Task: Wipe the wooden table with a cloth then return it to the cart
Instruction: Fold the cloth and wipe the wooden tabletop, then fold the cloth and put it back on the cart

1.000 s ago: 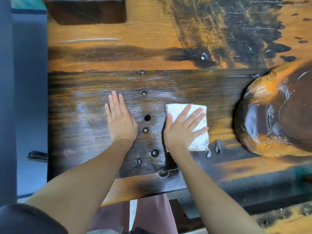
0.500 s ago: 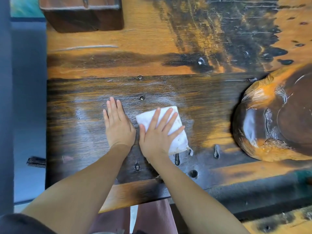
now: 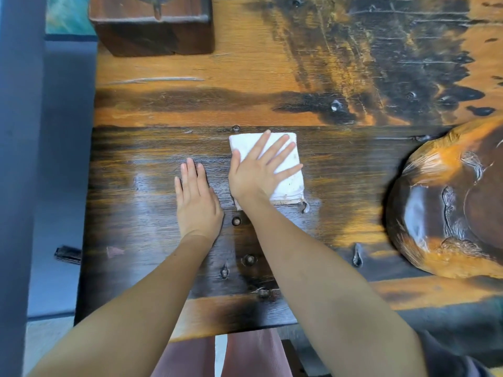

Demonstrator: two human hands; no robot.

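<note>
A folded white cloth [image 3: 291, 180] lies flat on the dark plank of the wooden table [image 3: 152, 148]. My right hand [image 3: 258, 170] presses down on the cloth with fingers spread, covering its left half. My left hand [image 3: 197, 202] rests flat on the bare wood just left of the cloth, fingers together, holding nothing. The wood around both hands shows a damp sheen. No cart is in view.
A large carved wooden bowl [image 3: 449, 202] sits at the right edge. A dark wooden block [image 3: 152, 25] stands at the far left corner. Bolt heads and knots dot the plank. Blue floor [image 3: 62, 159] runs along the table's left side.
My right hand slid the cloth left toward my left hand, then away from me toward the plank's far edge. My left hand stayed planted.
</note>
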